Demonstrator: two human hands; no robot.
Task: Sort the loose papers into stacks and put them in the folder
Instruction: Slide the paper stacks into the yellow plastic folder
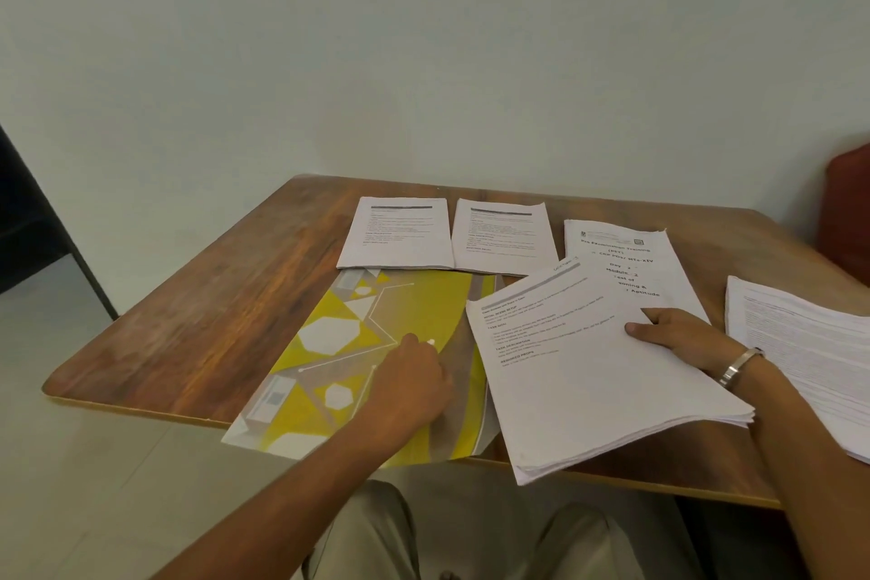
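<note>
A yellow and grey folder [372, 344] lies shut near the table's front edge, its near corner hanging over. My left hand [414, 379] rests on its cover, fingers curled. My right hand [682, 334] grips a thick stack of printed papers [593, 372] by its right side, thumb on top, held just right of the folder. Two smaller printed stacks [400, 233] [506, 235] lie side by side behind the folder. A stack with a bold title page [626, 259] lies partly under the held stack. Another paper pile [809, 344] sits at the far right.
The wooden table [212, 297] has bare surface on its left half. A plain wall stands behind it. A reddish seat [847, 212] shows at the right edge, a dark frame [52, 221] at the left. My knees are under the front edge.
</note>
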